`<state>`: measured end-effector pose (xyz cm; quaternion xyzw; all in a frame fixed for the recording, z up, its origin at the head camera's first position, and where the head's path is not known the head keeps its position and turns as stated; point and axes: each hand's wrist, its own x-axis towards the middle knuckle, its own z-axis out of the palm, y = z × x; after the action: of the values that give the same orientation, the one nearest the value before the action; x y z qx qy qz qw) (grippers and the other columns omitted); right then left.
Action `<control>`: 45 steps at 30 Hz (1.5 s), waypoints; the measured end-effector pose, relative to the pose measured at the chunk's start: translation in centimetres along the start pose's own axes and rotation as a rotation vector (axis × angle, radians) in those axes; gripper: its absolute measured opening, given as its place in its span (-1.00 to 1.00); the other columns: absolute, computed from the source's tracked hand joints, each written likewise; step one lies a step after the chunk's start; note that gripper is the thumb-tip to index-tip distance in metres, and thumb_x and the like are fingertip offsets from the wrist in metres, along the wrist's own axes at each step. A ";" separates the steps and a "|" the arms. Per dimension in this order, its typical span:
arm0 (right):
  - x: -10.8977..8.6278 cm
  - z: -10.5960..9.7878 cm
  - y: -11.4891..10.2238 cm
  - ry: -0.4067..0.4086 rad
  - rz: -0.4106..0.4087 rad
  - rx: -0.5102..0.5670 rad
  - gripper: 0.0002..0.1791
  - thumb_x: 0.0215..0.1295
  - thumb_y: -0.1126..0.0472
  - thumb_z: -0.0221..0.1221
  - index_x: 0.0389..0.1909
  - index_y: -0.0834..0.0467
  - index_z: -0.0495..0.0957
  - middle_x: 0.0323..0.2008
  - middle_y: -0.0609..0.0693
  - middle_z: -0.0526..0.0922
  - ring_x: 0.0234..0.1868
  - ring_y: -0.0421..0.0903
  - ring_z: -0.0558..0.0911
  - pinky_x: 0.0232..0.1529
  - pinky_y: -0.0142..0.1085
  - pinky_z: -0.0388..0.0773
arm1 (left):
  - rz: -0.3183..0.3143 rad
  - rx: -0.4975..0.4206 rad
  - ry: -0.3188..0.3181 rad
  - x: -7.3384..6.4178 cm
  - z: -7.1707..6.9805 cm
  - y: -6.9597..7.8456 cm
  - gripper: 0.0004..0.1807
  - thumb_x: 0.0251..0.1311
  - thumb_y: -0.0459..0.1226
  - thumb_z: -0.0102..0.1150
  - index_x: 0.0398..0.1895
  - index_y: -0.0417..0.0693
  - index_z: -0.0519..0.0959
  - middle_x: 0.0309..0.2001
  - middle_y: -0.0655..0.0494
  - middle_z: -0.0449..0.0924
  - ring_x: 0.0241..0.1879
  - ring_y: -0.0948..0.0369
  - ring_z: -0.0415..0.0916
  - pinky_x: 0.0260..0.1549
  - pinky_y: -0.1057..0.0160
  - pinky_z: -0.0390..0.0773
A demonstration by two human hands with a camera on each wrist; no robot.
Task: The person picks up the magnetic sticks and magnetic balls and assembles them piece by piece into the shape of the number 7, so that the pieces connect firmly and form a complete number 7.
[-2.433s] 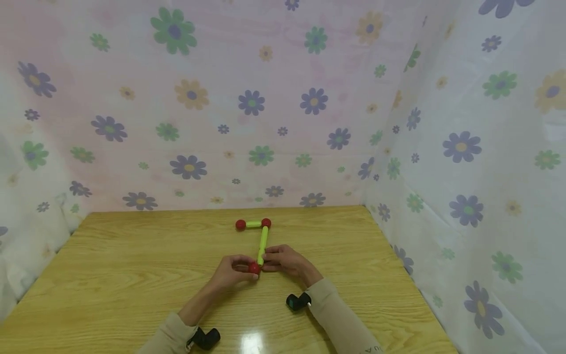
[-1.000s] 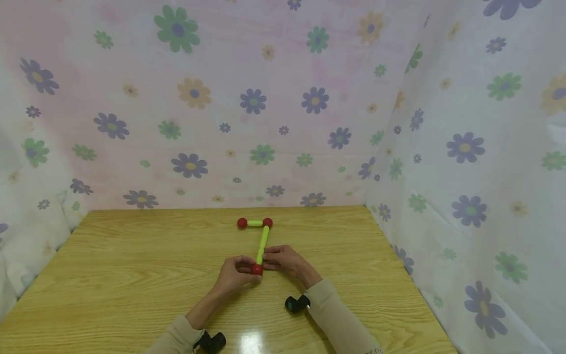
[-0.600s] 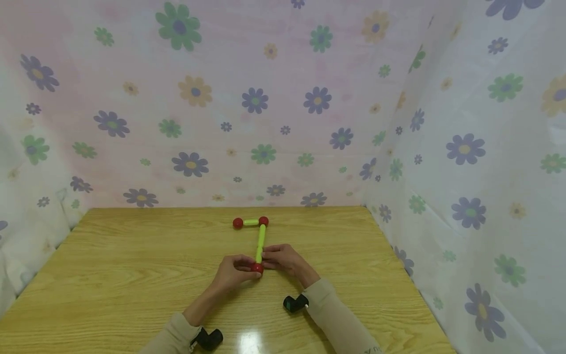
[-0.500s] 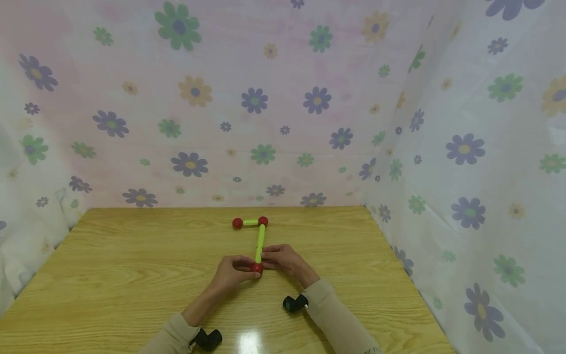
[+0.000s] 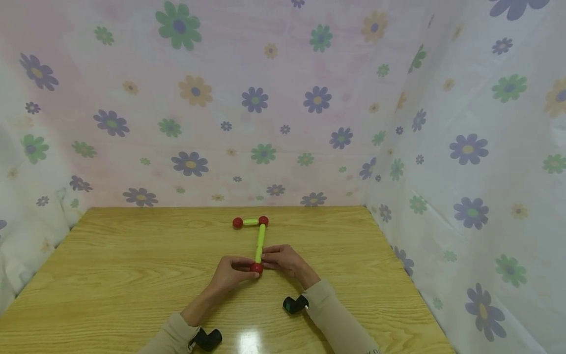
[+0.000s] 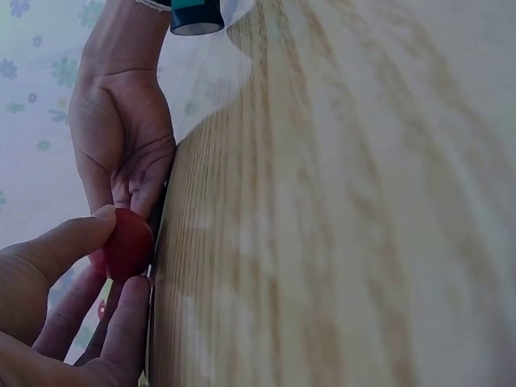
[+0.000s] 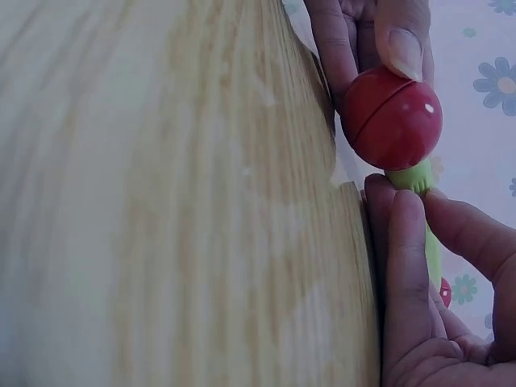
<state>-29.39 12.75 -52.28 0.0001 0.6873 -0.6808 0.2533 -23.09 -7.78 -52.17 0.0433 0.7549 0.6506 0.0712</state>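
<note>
A red ball (image 5: 256,268) sits at the near end of a long yellow-green stick (image 5: 261,236). My left hand (image 5: 230,273) pinches this ball between thumb and fingers, low over the table. From the other side, my right hand (image 5: 286,259) pinches the stick just beyond the ball; in the right wrist view its fingertips lie on the ribbed green end (image 7: 411,177) against the ball. At the stick's far end is a second red ball (image 5: 263,221). A short yellow-green stick (image 5: 251,222) runs left from there to a third red ball (image 5: 238,223).
The wooden table (image 5: 132,265) carries the stick-and-ball piece near its middle. Flowered cloth (image 5: 283,147) hangs behind it and at both sides. Black wrist devices (image 5: 295,304) sit at both sleeves, close above the tabletop.
The near ball, earlier slightly left of the stick's end, now lies in line with it. The far balls and the short stick have shifted slightly left. Both hands keep their holds.
</note>
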 end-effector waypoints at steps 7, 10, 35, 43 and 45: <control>0.0 0.0 0.0 0.012 0.001 -0.013 -0.62 0.44 0.36 0.21 0.18 0.47 0.53 -0.07 0.20 0.72 -0.18 -0.16 0.76 -0.03 -0.30 0.69 | 0.020 -0.008 -0.025 -0.2 -0.2 0.1 -0.61 0.10 -0.41 0.49 0.00 -0.40 0.69 -0.04 -0.28 0.72 -0.05 -0.04 0.69 -0.21 0.36 0.64; -0.1 0.0 0.0 0.015 -0.003 -0.016 -0.62 0.44 0.35 0.22 0.18 0.46 0.54 -0.06 0.21 0.72 -0.18 -0.16 0.77 -0.03 -0.30 0.69 | 0.029 -0.013 -0.027 -0.2 -0.3 0.1 -0.61 0.11 -0.40 0.49 0.00 -0.40 0.69 -0.05 -0.28 0.72 -0.06 -0.04 0.70 -0.23 0.39 0.62; -0.8 -0.3 0.5 -0.040 -0.055 -0.014 -0.61 0.42 0.36 0.22 0.17 0.49 0.52 -0.06 0.23 0.72 -0.11 -0.07 0.76 -0.01 -0.25 0.70 | 0.067 -0.002 -0.018 -0.6 0.0 0.0 -0.66 0.11 -0.44 0.47 -0.04 -0.42 0.68 -0.07 -0.28 0.71 -0.07 -0.08 0.70 -0.21 0.34 0.66; -1.1 -0.4 0.6 -0.049 -0.062 -0.021 -0.63 0.43 0.34 0.21 0.16 0.47 0.53 -0.13 0.17 0.74 -0.17 -0.12 0.75 -0.10 -0.27 0.72 | 0.063 -0.016 -0.035 -0.4 -0.4 -0.2 -0.64 0.09 -0.47 0.47 -0.02 -0.44 0.67 -0.08 -0.28 0.72 -0.07 -0.08 0.71 -0.15 0.27 0.70; -1.2 -0.5 0.6 -0.054 -0.060 -0.014 -0.63 0.44 0.35 0.20 0.16 0.47 0.53 -0.14 0.16 0.75 -0.17 -0.12 0.76 -0.11 -0.27 0.72 | 0.053 -0.015 -0.039 -0.5 -0.6 -0.2 -0.62 0.10 -0.47 0.47 0.00 -0.44 0.66 -0.06 -0.28 0.72 -0.06 -0.08 0.71 -0.11 0.22 0.70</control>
<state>-28.28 13.65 -52.45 -0.0405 0.6848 -0.6829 0.2512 -22.69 -8.44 -52.29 0.0755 0.7469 0.6570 0.0688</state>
